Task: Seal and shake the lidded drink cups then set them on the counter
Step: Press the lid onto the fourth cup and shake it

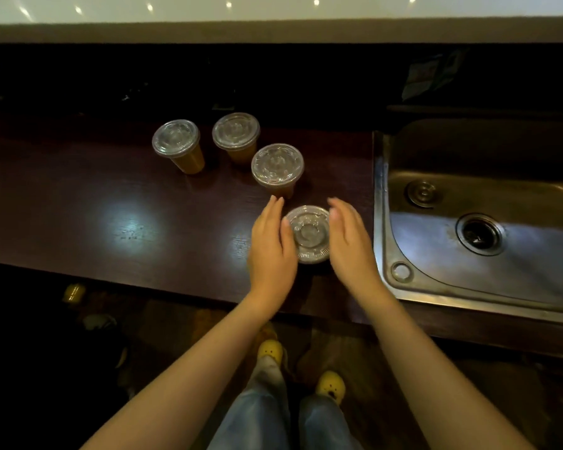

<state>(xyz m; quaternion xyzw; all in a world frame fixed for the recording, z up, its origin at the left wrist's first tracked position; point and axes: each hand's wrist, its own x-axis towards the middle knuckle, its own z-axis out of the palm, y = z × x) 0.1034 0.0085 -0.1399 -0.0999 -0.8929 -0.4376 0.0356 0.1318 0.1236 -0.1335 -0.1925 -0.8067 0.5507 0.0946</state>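
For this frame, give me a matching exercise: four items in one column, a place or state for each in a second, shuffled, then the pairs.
Items
1. nearest cup
2. left hand
3. sink
4. far-left cup

Places or states
A. steel basin at the counter's right end
B. between the two hands
C. open, on the left side of the nearest lid
D. standing untouched, farthest from the sink

Pairs: 1-B, 2-C, 3-A, 4-D
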